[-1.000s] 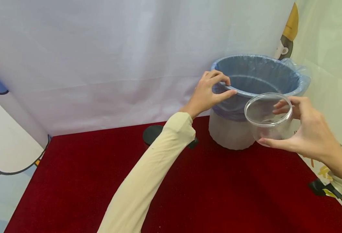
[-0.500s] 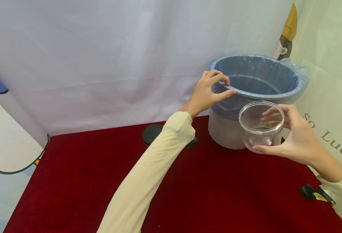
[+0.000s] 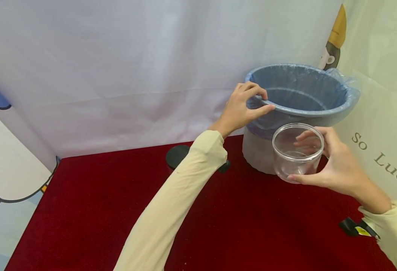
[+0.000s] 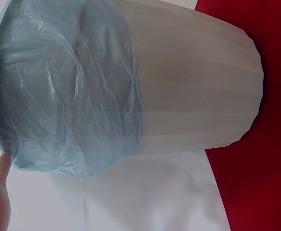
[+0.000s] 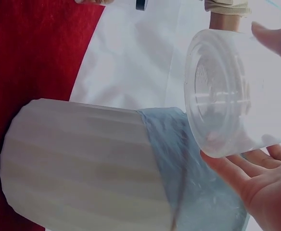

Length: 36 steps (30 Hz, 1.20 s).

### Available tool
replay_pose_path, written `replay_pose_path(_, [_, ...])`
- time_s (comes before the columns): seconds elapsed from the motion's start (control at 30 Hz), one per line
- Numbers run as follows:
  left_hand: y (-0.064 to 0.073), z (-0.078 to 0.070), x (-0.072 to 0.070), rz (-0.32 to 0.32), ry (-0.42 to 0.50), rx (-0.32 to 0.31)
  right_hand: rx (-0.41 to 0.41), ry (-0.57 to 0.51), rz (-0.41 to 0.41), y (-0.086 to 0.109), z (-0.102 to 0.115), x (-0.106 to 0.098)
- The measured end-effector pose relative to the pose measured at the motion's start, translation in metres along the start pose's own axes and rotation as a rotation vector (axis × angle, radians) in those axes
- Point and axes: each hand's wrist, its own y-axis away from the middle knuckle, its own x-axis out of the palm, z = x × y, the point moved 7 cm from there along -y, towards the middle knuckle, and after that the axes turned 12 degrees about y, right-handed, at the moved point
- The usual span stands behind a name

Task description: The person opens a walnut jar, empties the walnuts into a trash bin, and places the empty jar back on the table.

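A white ribbed trash can (image 3: 261, 154) stands at the back right of the red table, lined with a blue plastic bag (image 4: 68, 91) folded over its rim. My left hand (image 3: 241, 105) pinches the near left of that rim, fingers over the edge and thumb along the front. In front of the can, my right hand (image 3: 337, 165) holds a clear round plastic tub (image 3: 298, 150) above the table, its open mouth tilted up. Thumb and fingers grip it from opposite sides. The right wrist view shows the tub's base, with the fingers (image 5: 227, 168) along its wall.
Red cloth (image 3: 252, 229) covers the table. A round dark object (image 3: 177, 156) is partly hidden behind my left forearm. White curtain (image 3: 134, 75) hangs behind, and a printed curtain (image 3: 384, 113) runs close along the right side.
My right hand has moved the clear tub left and down, away from the can's rim. The left hand stays on the rim, and the can looks unmoved.
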Motion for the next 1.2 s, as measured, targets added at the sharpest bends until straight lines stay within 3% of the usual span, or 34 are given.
replay_pose_path(0.2, [0.000,0.000,0.001,0.007,0.000,0.000,-0.001,-0.089,0.010,0.004,-0.013,0.011])
replay_pose_path(0.43, [0.001,0.000,0.002,0.012,0.006,-0.004,-0.012,-0.162,0.015,0.006,-0.012,0.021])
replay_pose_path(0.77, [0.002,0.000,-0.001,0.008,0.003,-0.002,-0.035,-0.215,0.033,0.003,0.005,0.029])
replay_pose_path(0.97, [0.002,-0.001,-0.001,0.015,0.004,-0.004,-0.013,-0.227,0.063,0.008,-0.008,0.043])
replay_pose_path(1.2, [0.002,-0.002,0.000,0.024,-0.006,-0.007,-0.019,-0.231,0.067,0.011,-0.009,0.053])
